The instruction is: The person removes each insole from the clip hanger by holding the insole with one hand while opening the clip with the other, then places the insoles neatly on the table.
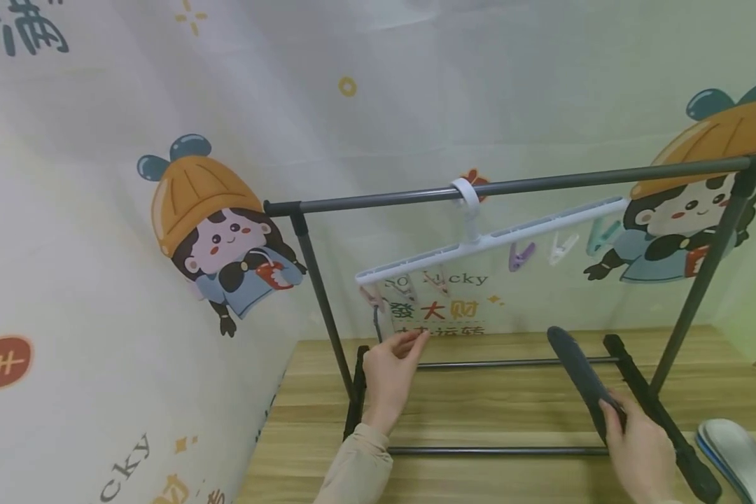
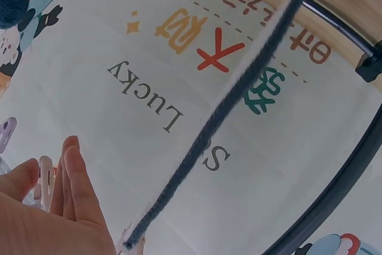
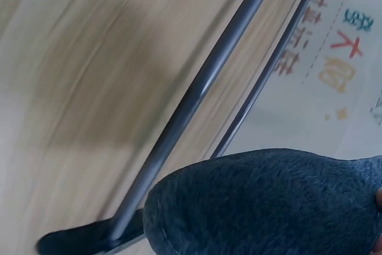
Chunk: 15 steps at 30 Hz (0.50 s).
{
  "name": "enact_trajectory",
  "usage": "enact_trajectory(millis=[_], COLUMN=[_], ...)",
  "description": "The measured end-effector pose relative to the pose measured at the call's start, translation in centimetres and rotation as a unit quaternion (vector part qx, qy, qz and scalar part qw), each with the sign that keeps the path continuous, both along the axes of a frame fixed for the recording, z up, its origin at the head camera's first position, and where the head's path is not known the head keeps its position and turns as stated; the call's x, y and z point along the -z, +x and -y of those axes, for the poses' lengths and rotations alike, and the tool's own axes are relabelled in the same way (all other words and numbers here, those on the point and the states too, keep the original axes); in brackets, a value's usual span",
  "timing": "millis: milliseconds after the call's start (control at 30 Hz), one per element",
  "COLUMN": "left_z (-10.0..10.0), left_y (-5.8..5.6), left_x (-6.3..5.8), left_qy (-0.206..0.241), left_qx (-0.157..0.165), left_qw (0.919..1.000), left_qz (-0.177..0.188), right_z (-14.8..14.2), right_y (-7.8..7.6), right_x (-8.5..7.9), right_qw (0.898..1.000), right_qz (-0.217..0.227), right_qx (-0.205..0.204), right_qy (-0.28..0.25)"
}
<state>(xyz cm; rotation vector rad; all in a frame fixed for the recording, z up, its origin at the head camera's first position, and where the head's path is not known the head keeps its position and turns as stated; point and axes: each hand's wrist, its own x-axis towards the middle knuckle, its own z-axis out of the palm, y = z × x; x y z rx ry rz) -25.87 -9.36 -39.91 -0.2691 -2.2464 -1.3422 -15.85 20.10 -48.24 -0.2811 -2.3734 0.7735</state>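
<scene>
A white hanger (image 1: 479, 245) with several small plastic clips hooks over the dark rod. From its leftmost pink clip (image 1: 372, 297) hangs an insole (image 2: 221, 111), dark fuzzy on one side and pale on the other, seen nearly edge-on. My left hand (image 1: 392, 378) is beside that insole, below the clips. Its thumb and fingers stand apart in the left wrist view, with a clip (image 2: 46, 177) visible between them; contact is unclear. My right hand (image 1: 641, 444) grips one end of a dark blue fuzzy insole (image 3: 256, 201), held tilted above the rack's base.
The dark metal rack (image 1: 542, 180) stands on a wood-grain table (image 1: 510, 406), its lower bars crossing between the feet. More insoles (image 1: 740, 455), pale on top with blue beneath, lie at the right. A printed cloth (image 1: 384, 112) covers the walls behind.
</scene>
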Motion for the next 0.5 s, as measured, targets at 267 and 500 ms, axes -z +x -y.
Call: enact_trajectory(millis=[267, 500], left_z=[0.1, 0.2], left_y=[0.1, 0.1], left_x=[0.2, 0.0], left_qy=[0.006, 0.004], left_qx=[-0.003, 0.001], left_qw=[1.0, 0.9999], left_qz=[-0.007, -0.016], right_z=[-4.0, -7.3], right_y=[1.8, 2.9], right_x=[-0.3, -0.5], right_qw=[0.996, 0.988], right_qz=[0.071, 0.097], right_qx=[0.053, 0.107], right_qy=[-0.028, -0.049])
